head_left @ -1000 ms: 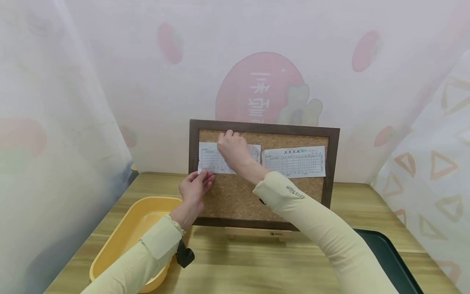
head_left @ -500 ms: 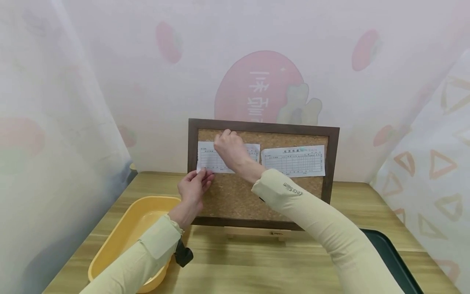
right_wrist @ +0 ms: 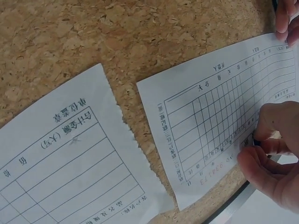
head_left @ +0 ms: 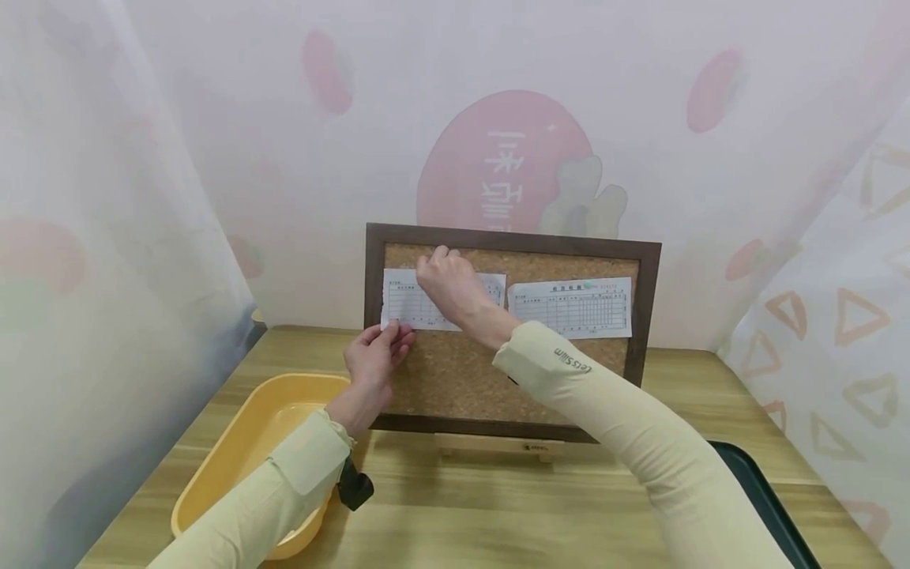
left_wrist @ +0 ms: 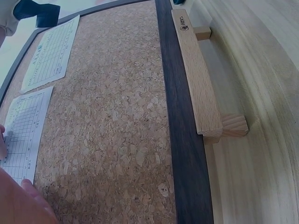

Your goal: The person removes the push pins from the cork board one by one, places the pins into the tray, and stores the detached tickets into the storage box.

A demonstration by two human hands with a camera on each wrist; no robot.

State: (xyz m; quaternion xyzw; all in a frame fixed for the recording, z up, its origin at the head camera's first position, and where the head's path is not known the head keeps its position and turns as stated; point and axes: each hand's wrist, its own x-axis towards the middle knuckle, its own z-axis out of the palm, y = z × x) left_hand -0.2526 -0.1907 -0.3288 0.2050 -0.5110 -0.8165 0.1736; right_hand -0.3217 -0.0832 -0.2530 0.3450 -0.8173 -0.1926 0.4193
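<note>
1. The left white paper slip, a printed rectangular form [head_left: 408, 302], lies against the upper left of a tan cork board in a dark brown frame [head_left: 462, 379]. It sits just beside a similar right white paper slip [head_left: 569, 310].
2. The right hand [head_left: 453, 286] pinches a small dark object [right_wrist: 255, 141], perhaps a pin, at the left slip's upper edge; the fingers hide most of it.
3. The left hand [head_left: 370, 362] grips that slip's lower left corner between thumb and fingertips.
4. If the left hand lets go early or pulls, the left slip could swing or slide, since the small object seems its main upper hold. Whether its point is in the cork cannot be told.
5. Pressing off square could crease or tear the thin paper. A hard push might also tip the board, which stands at a pale wooden ledge [left_wrist: 201, 79] on the table [head_left: 441, 514].
6. A slight shift rightward could overlap the slips: their gap narrows almost to touching at the top.
7. The left slip's long axis runs sideways, roughly parallel to the frame's top bar. Its red-number edge faces that bar; the right slip tilts slightly, right end higher.
</note>
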